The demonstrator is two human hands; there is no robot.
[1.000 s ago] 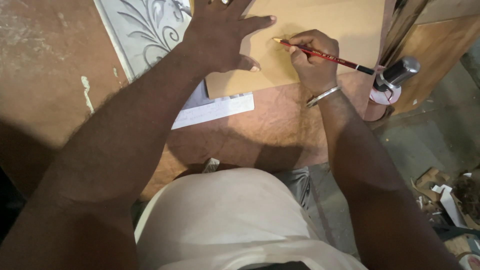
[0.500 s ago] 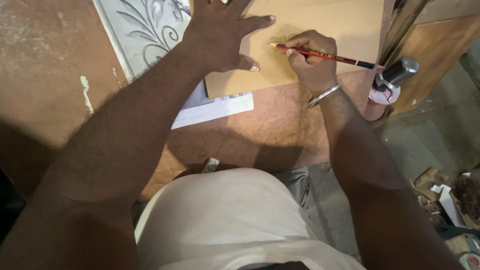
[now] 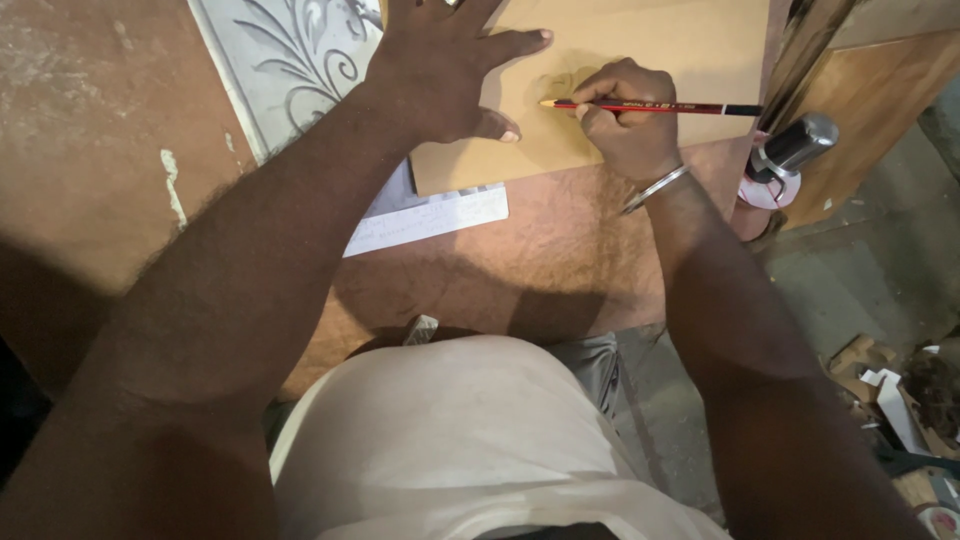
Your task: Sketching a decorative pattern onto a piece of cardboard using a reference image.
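Left hand [image 3: 440,70] lies spread flat on the board [image 3: 650,60], likely pinning it steady; just beside its thumb, the right hand [image 3: 625,125] pinches a red pencil [image 3: 650,105], tip on the board for marking; paper [image 3: 430,220] lies below the left palm.

The board [image 3: 650,50] is plain tan, with no pattern on it. The pencil [image 3: 650,106] lying across the board is red, with a black end band and a pale yellowish tip. Left of the board, a panel [image 3: 290,70] is whitish grey with a raised pattern of scrolling leaves and curls. Below the board, a paper slip [image 3: 430,218] is white with faint markings. The desk [image 3: 90,120] under the board is reddish brown, mottled, with a few pale chips. On the wrist below the board a bangle [image 3: 655,188] is silver. Right of the board, a cylinder [image 3: 795,145] is shiny silver and black over a white and pink disc [image 3: 765,192].
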